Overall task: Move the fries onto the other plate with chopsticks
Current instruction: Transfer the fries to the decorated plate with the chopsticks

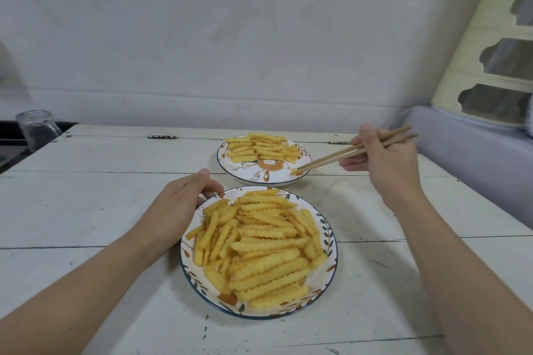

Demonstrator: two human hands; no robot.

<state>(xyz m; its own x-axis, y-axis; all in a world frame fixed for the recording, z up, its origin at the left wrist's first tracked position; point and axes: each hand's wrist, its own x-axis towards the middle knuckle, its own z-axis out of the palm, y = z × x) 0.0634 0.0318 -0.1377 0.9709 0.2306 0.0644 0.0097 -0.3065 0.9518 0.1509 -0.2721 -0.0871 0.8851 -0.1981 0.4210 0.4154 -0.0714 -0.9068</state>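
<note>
Head view: two round white ceramic plates with painted orange flowers and dark rims stand on a white-painted plank table (86, 210). The right hand (386, 158) has thumb and fingers curled round a pair of light wooden chopsticks (354, 150), gripping them near their upper ends. The chopstick tips come together at a small piece of crinkle-cut fry (294, 172) lying at the right inner edge of the far plate (259, 176); whether the tips actually pinch it cannot be told. A neat layer of yellow crinkle-cut fries, the far pile (259, 148), covers the back half of that plate, apart from the small piece. The left hand (178, 207) rests at the upper-left rim of the near plate (328, 239), fingers loosely curved against its edge and thumb extended along the rim. A large heap of the same fries, the near heap (253, 245), fills most of this plate. The two plates stand just apart, the far one up and to the right. A clear glass mug (36, 128) stands beyond the table's far left corner. A grey cushioned bench (476, 153) lies to the right, beneath a cream lattice panel (490, 60). Nothing lies between the chopsticks and the far plate.
</note>
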